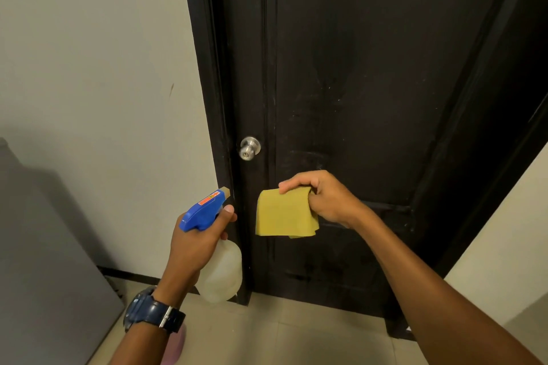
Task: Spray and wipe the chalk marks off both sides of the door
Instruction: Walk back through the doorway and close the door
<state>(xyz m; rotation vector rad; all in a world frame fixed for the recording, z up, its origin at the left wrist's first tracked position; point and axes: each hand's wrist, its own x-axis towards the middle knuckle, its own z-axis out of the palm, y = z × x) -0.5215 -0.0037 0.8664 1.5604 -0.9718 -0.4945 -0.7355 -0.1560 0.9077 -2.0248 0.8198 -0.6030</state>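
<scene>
A black panelled door (370, 68) stands shut in front of me, with faint pale smears and specks on its middle panel. My left hand (195, 243) grips a spray bottle (219, 270) with a blue trigger head, its nozzle aimed toward the door's left edge below the knob. My right hand (323, 198) pinches a folded yellow cloth (281, 213) by its top edge. The cloth hangs just in front of the door's lower middle.
A silver round door knob (249, 147) sits at the door's left side. A cream wall (103, 68) runs to the left, with a grey panel (44, 261) leaning at the lower left. Pale floor tiles (296, 341) lie below. Another wall (504, 231) closes in on the right.
</scene>
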